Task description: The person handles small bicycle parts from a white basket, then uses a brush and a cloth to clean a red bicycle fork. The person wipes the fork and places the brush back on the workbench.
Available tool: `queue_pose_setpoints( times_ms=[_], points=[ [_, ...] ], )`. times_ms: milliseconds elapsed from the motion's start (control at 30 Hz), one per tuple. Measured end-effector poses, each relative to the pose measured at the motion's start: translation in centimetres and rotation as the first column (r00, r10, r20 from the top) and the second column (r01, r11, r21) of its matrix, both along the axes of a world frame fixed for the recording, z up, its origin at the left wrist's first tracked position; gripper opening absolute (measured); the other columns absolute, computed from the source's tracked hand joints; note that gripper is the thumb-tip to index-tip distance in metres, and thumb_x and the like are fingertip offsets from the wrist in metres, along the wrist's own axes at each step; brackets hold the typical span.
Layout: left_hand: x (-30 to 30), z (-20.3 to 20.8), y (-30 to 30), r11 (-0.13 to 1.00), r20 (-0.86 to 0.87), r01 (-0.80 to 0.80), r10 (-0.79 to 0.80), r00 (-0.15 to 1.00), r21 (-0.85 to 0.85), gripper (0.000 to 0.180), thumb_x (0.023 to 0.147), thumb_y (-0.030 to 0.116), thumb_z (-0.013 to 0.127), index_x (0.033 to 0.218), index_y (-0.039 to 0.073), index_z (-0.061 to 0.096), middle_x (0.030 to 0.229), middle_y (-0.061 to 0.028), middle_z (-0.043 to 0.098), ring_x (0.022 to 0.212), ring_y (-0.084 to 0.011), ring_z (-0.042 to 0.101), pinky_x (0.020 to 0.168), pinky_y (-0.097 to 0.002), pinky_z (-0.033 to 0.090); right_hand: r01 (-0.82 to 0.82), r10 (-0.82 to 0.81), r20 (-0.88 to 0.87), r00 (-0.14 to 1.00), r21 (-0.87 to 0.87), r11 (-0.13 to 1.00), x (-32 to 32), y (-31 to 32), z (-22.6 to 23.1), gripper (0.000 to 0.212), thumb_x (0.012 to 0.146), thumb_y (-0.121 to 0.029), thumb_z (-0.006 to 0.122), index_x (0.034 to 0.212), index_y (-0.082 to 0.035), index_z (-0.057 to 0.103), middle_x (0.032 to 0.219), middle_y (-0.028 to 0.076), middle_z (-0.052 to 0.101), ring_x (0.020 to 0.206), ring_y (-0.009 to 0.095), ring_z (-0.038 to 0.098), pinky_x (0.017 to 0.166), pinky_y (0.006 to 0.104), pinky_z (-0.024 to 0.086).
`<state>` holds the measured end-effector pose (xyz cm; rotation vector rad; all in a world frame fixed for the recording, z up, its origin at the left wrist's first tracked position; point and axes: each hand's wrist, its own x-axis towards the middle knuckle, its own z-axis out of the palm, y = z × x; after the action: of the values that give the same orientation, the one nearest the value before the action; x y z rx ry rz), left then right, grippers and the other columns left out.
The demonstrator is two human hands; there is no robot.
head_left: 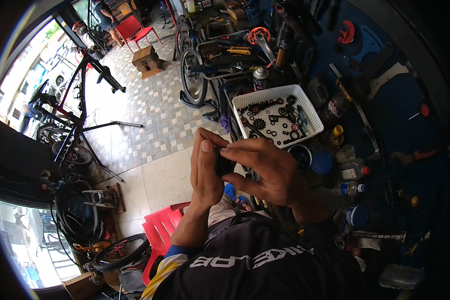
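Fingers (247,158) of the left hand (207,172) and right hand (275,172) clamp a small black part (222,165) — mostly hidden — before the black shirt (265,274). Beyond sits a white basket (313,111) of loose components; farther, a red chair (131,28).

Daylight pours in from the left, and the upper opening (22,70) and lower opening (30,245) are pretty much blown out (ouch, highlights). The tiled floor (110,108) catches washed-out glare, while the blue wall (397,132) sinks into murk. Fisheye bends stuff near the rim, corners go black, and the dark part (225,165) in hand shows hardly any detail.
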<state>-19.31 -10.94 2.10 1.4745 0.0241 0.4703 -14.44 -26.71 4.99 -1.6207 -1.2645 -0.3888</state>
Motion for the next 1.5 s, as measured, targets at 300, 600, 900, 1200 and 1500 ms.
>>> queue_pose_setpoints(
  times_ms=[300, 600, 900, 1200, 1500],
  points=[
    [0.0, 0.0, 0.0, 0.999, 0.011, -0.041, 0.041, 0.999, -0.025, 0.046, 0.106, 0.047, 0.03, 0.097, 0.004, 0.046, 0.064, -0.0018, 0.048, 0.052, -0.0074, 0.043, 0.047, -0.022, 0.032, 0.025, -0.025, 0.003, 1.0, 0.0, 1.0, -0.3, 0.2, 0.3, 0.054, 0.08, -0.01, 0.085, 0.128, -0.001, 0.063, 0.116, 0.014, 0.065, 0.103, 0.028, 0.069, 0.083, 0.0354, 0.06],
    [-0.1, 0.4, 0.0, 0.999, 0.024, -0.052, 0.052, 0.998, 0.001, 0.046, 0.106, 0.046, 0.03, 0.097, 0.004, 0.046, 0.064, -0.0021, 0.049, 0.05, -0.0082, 0.044, 0.046, -0.0218, 0.032, 0.051, -0.05, -0.025, 0.998, 0.038, 0.998, -0.6, 0.6, 0.2, 0.051, 0.078, -0.012, 0.086, 0.124, -0.002, 0.065, 0.116, 0.013, 0.067, 0.102, 0.028, 0.07, 0.083, 0.0357, 0.06],
    [-0.2, 0.6, 0.0, 0.999, 0.014, -0.027, 0.027, 1.0, -0.026, 0.046, 0.107, 0.044, 0.029, 0.098, 0.003, 0.047, 0.065, -0.0038, 0.051, 0.05, -0.0087, 0.046, 0.046, -0.0221, 0.035, 0.043, -0.044, 0.01, 0.999, 0.04, 0.998, -0.6, 0.5, 0.3, 0.05, 0.077, -0.01, 0.086, 0.122, -0.001, 0.065, 0.115, 0.013, 0.066, 0.101, 0.029, 0.068, 0.083, 0.0374, 0.056],
    [-0.4, 0.6, 0.0, 0.998, 0.027, -0.019, 0.017, 0.999, 0.053, 0.048, 0.108, 0.043, 0.027, 0.098, 0.001, 0.048, 0.072, -0.0049, 0.051, 0.055, -0.0095, 0.05, 0.049, -0.0224, 0.039, 0.07, -0.07, 0.001, 0.998, 0.041, 0.997, -0.8, 0.4, 0.1, 0.043, 0.075, -0.009, 0.087, 0.113, -0.001, 0.069, 0.111, 0.012, 0.066, 0.094, 0.026, 0.068, 0.077, 0.0351, 0.057],
    [-0.5, 0.6, 0.0, 0.998, 0.019, -0.006, 0.005, 1.0, 0.069, 0.048, 0.108, 0.044, 0.027, 0.099, 0.002, 0.048, 0.078, -0.0049, 0.05, 0.057, -0.0089, 0.05, 0.049, -0.0216, 0.039, 0.077, -0.076, -0.03, 0.997, 0.035, 0.996, -0.8, 0.4, 0.3, 0.039, 0.074, -0.008, 0.088, 0.108, -0.002, 0.071, 0.108, 0.011, 0.067, 0.092, 0.024, 0.068, 0.076, 0.0333, 0.057]
  ],
)
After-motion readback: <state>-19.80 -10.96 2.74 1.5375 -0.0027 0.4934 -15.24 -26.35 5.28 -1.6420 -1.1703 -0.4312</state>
